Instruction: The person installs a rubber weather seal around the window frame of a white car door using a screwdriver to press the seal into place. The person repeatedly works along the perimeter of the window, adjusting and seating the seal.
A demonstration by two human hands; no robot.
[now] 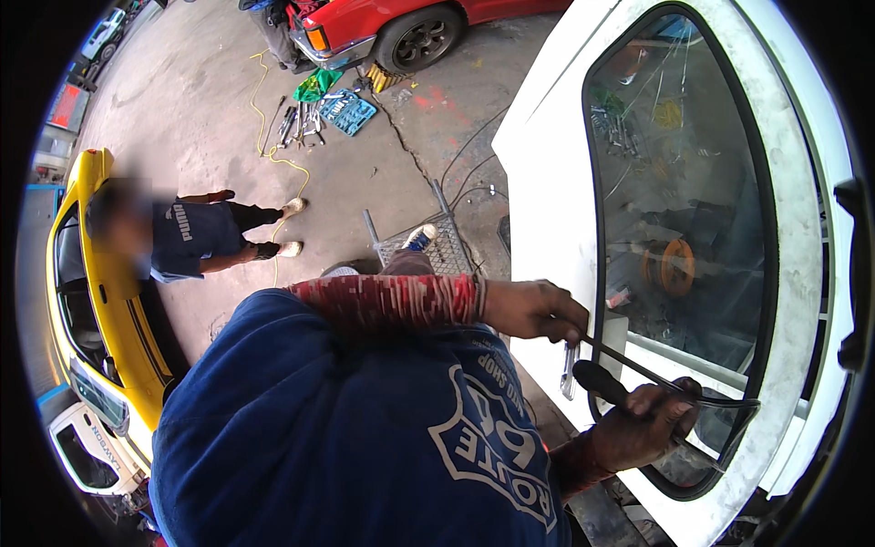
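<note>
My left hand (538,310) is closed, pinching one end of a thin black rubber strip (629,362) at the edge of the window. The strip runs down to my right hand (649,421) and bends back near the lower window corner. My right hand grips a screwdriver (599,381); its black handle sticks out toward me, and the shaft points at the window's lower corner. Both hands are in front of the glass (679,210) of a white vehicle panel (549,173), framed by a black seal. A shiny metal piece (570,372) shows just below my left hand; whether I hold it is unclear.
A metal grate platform (436,248) stands on the floor by a sneaker. Another person (196,232) stands at the left, beside a yellow car (114,310). Tools, a blue tool case (347,111) and a yellow cord (296,166) lie near a red vehicle (392,23).
</note>
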